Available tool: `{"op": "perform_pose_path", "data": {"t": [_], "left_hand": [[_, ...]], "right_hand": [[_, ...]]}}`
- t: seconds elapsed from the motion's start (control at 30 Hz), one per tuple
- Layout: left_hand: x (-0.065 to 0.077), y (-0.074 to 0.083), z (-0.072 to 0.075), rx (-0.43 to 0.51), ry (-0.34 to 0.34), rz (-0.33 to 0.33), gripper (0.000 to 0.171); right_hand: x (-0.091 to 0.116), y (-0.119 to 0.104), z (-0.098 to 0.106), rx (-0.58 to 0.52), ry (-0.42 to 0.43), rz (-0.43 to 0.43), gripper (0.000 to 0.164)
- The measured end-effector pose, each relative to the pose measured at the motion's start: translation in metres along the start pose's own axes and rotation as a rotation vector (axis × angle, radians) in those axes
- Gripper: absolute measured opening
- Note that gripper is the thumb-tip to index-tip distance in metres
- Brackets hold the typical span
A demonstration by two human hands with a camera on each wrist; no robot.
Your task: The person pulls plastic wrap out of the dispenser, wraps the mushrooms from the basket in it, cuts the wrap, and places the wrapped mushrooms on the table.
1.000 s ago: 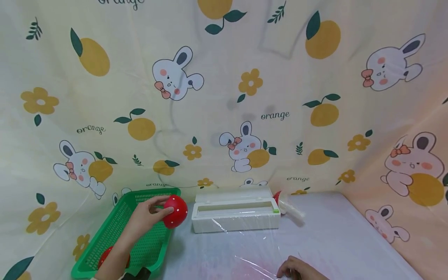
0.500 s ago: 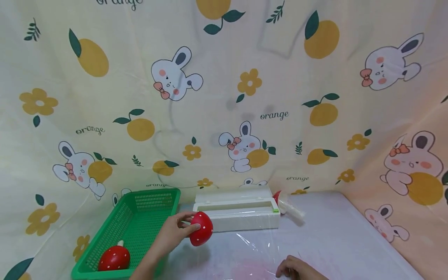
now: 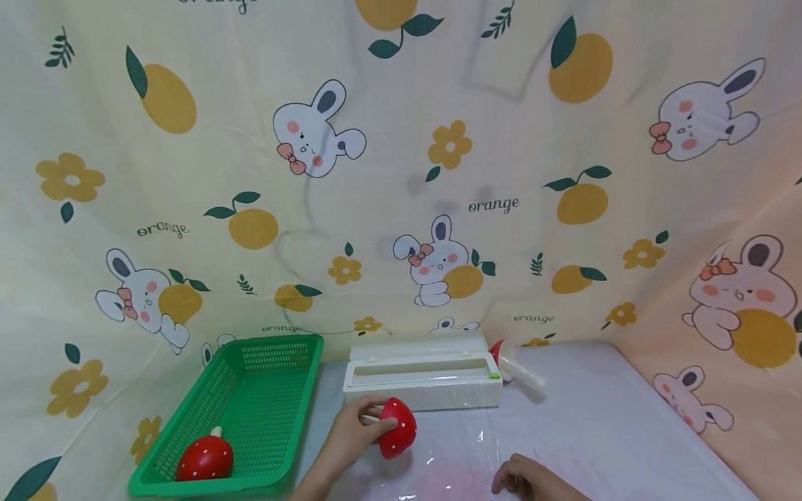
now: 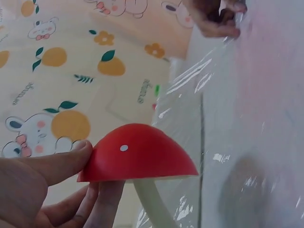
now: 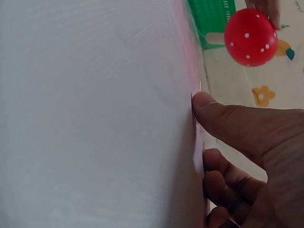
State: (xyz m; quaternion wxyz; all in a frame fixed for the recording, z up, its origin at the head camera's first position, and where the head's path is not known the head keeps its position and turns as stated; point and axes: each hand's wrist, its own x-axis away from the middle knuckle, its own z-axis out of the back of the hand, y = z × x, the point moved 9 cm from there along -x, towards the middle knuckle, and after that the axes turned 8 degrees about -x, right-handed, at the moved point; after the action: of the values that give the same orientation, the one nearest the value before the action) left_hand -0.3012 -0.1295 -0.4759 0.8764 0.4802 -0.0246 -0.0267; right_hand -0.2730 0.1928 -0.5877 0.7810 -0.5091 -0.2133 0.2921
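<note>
My left hand [image 3: 355,433] pinches a red toy mushroom [image 3: 398,428] by its white-spotted cap, above the table. In the left wrist view its pale stem [image 4: 154,204] hangs below the cap, with my thumb on the cap and fingers under it. My right hand [image 3: 529,479] pinches the edge of a sheet of cling film [image 4: 190,80] near the table's front. That film runs from the white cling film box [image 3: 422,396] toward me. In the right wrist view, thumb and curled fingers [image 5: 214,185] sit at the film's edge.
A green plastic basket [image 3: 307,410] stands on the left, with another red spotted mushroom [image 3: 205,458] inside. Right of the box lies a film-wrapped mushroom [image 3: 517,367]. Printed cloth [image 3: 376,174] hangs behind the white table [image 3: 583,396]; a pinkish patch [image 3: 447,480] shows under the film.
My left hand has carried the mushroom from over the basket to the right and toward me, now above the film before the box. My right hand has stayed almost still.
</note>
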Motion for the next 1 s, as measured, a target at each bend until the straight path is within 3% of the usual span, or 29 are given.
{"op": "perform_pose_path", "data": {"t": [0.23, 0.47, 0.8, 1.0], "left_hand": [[-0.003, 0.001, -0.029, 0.029, 0.004, 0.066, 0.057], [-0.004, 0.002, -0.058, 0.071, 0.006, 0.064, 0.055], [-0.009, 0.009, -0.083, 0.095, -0.003, 0.044, 0.052], [-0.012, 0.004, -0.094, 0.056, 0.004, 0.087, 0.052]], "right_hand": [[0.002, -0.010, -0.001, -0.016, 0.042, -0.061, 0.019], [0.003, -0.007, -0.002, -0.019, 0.070, -0.124, 0.023], [0.004, -0.005, 0.000, -0.015, 0.077, -0.128, 0.025], [0.004, -0.006, 0.001, -0.021, 0.097, -0.150, 0.029]]}}
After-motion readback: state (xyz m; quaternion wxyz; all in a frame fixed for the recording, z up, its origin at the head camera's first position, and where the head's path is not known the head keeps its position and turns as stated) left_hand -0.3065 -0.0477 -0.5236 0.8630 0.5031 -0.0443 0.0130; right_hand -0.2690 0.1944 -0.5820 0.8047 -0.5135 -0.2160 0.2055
